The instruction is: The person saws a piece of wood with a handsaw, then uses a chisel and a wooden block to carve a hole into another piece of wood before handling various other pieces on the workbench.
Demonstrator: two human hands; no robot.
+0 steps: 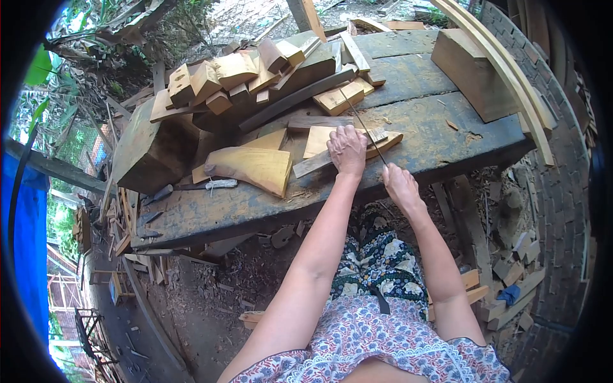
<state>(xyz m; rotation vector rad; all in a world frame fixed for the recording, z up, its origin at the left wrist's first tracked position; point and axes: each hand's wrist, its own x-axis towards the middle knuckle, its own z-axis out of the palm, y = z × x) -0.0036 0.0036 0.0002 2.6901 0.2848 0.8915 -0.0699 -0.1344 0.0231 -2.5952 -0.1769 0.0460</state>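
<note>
My left hand point(348, 150) presses down with curled fingers on a narrow grey-brown wooden strip point(313, 165) on the workbench. Beneath the strip is a lighter wood piece point(317, 138), whose pointed end point(391, 142) shows to the right. In my right hand point(401, 186), close to the bench's front edge, is a long thin-bladed tool point(363, 122). Its dark blade slants up and left across the wood, just right of my left hand. The blade appears nearly edge-on, and its handle is hidden by my fingers. Left of my hands lies a curved yellowish wood piece point(252, 167).
The worn workbench point(408, 80) carries a heap of wood blocks point(233, 70) at the back left. Large timbers stand at its left point(156, 137) and right point(469, 73). A pale-handled tool point(220, 184) rests near the front left. Long bent strips point(511, 70) cross the right end. Offcuts litter the ground.
</note>
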